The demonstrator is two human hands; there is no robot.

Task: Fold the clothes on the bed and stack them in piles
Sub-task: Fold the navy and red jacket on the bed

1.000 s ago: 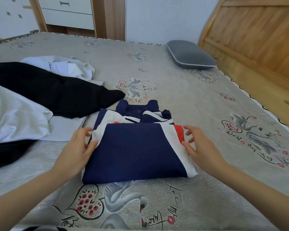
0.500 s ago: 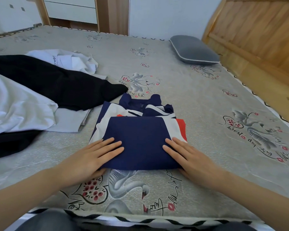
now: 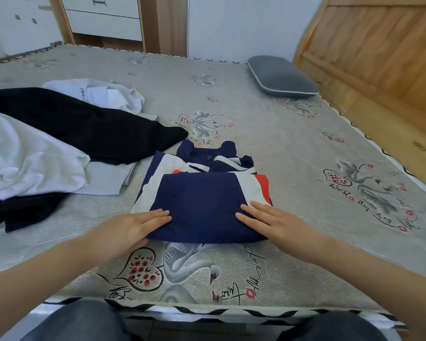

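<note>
A folded navy, white and red shirt (image 3: pixel 202 195) lies on the bed in front of me, collar away from me. My left hand (image 3: pixel 133 230) rests flat on its near left corner, fingers together and stretched out. My right hand (image 3: pixel 271 222) lies flat on its near right corner, fingers spread slightly. Neither hand grips the cloth. To the left, unfolded clothes lie in a heap: a black garment (image 3: pixel 89 126), a white one (image 3: pixel 27 158) in front, another white one (image 3: pixel 101 94) behind, and a pale grey piece (image 3: pixel 108 178) underneath.
The bed (image 3: pixel 293 153) has a grey sheet printed with swans and hearts. A grey pillow (image 3: pixel 280 76) lies at the far right by the wooden headboard (image 3: pixel 379 57). A white drawer unit (image 3: pixel 103 18) stands beyond the bed. My knees are at the near bed edge.
My hands left the shirt's sides and now lie flat on its near edge. The folded shirt looks flatter and more compact.
</note>
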